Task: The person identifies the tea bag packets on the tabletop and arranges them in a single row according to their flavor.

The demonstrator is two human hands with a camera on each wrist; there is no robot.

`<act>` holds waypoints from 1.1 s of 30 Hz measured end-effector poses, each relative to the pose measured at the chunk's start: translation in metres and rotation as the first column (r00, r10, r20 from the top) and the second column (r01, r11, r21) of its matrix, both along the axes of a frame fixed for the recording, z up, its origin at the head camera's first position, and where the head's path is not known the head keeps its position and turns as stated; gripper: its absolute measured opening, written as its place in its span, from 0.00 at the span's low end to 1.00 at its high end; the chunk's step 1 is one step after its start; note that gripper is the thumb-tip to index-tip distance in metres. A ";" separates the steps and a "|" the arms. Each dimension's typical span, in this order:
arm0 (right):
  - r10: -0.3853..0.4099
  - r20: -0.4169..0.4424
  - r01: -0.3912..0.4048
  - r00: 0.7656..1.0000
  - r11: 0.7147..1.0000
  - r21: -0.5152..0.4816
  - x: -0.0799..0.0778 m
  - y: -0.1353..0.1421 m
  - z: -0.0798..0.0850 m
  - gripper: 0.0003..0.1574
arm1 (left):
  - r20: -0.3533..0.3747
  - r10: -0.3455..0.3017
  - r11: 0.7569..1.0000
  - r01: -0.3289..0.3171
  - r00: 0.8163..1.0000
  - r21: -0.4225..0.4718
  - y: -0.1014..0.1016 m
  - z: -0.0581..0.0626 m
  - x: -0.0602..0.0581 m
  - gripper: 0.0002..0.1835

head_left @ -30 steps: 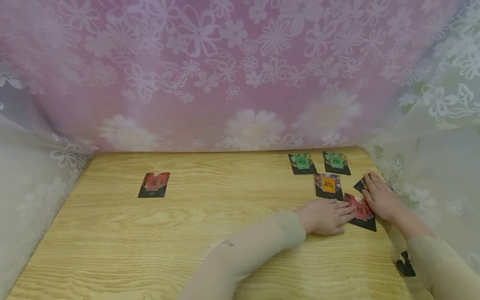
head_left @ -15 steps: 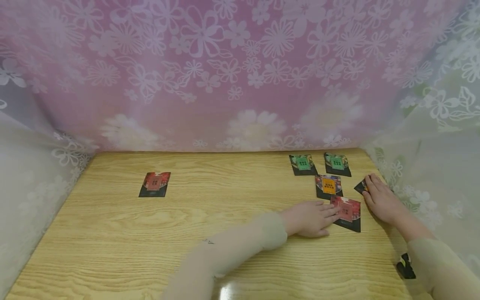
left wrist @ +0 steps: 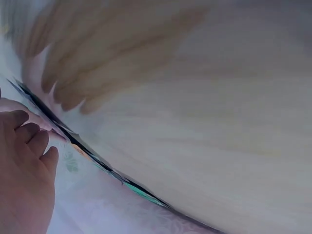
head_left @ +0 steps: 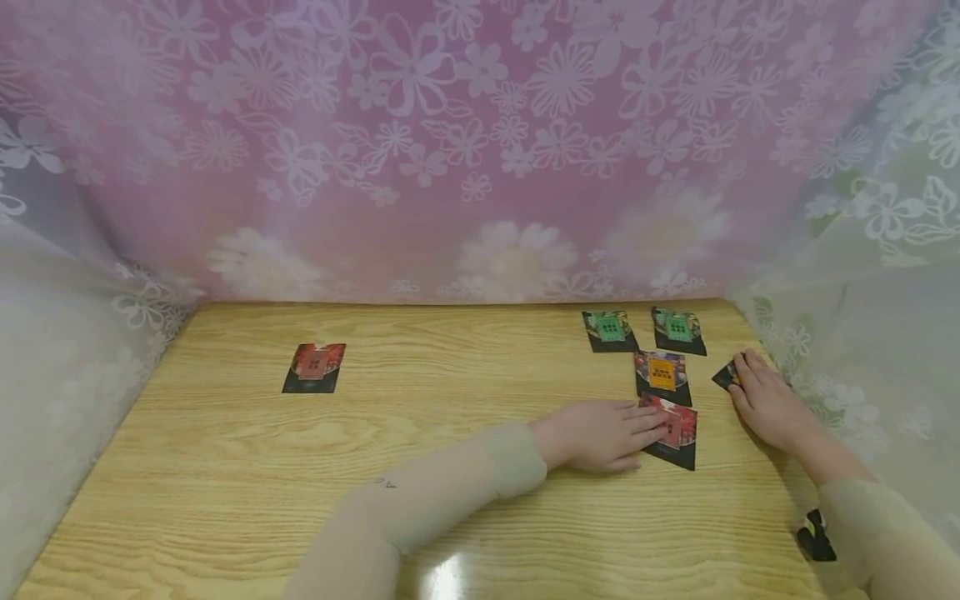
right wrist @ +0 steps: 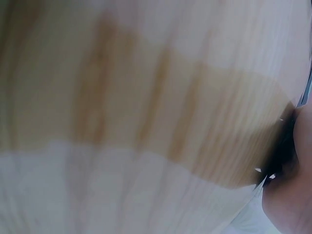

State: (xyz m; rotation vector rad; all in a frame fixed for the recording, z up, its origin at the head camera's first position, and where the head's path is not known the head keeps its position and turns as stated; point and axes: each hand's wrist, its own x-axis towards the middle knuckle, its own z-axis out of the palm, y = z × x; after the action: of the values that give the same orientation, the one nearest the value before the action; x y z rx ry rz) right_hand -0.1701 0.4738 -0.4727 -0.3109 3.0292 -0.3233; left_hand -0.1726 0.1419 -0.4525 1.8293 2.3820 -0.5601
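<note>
left hand (head_left: 603,435), fingers straight, touches the red packet (head_left: 681,435) just nearside of the orange packet (head_left: 663,375); right hand (head_left: 772,407) lies ungripping on a dark packet (head_left: 723,377) rightward; likely step, positioning; next calls for light pressure

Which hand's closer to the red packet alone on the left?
Left: the left hand is right of the lone red packet, touching a second red packet; the right hand is farther right, on a partly covered packet.

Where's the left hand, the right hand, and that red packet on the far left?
Left hand (head_left: 602,435): head view, back of hand.
Right hand (head_left: 775,408): head view, back of hand.
Far-left red packet (head_left: 314,366): head view, on its label.
</note>
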 end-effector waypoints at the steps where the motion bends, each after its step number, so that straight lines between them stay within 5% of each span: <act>1: -0.002 0.005 0.002 1.000 1.000 0.001 0.000 0.000 0.000 0.40 | 0.001 0.007 1.000 -0.007 1.000 -0.003 0.003 0.000 0.000 0.36; 14: 0.002 -0.014 -0.002 1.000 1.000 -0.018 -0.002 0.003 -0.007 0.41 | -0.033 0.085 0.994 -0.087 0.996 -0.067 0.026 0.001 0.000 0.30; 33: -0.011 0.017 0.011 1.000 1.000 -0.010 0.000 0.000 0.000 0.41 | -0.086 0.031 0.999 -0.033 0.996 -0.028 -0.041 -0.002 -0.002 0.29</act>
State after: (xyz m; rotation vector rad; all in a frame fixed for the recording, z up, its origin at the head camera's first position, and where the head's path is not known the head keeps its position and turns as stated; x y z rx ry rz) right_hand -0.1705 0.4736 -0.4727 -0.2903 3.0146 -0.3405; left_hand -0.1741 0.1010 -0.4543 1.7864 2.4381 -0.6799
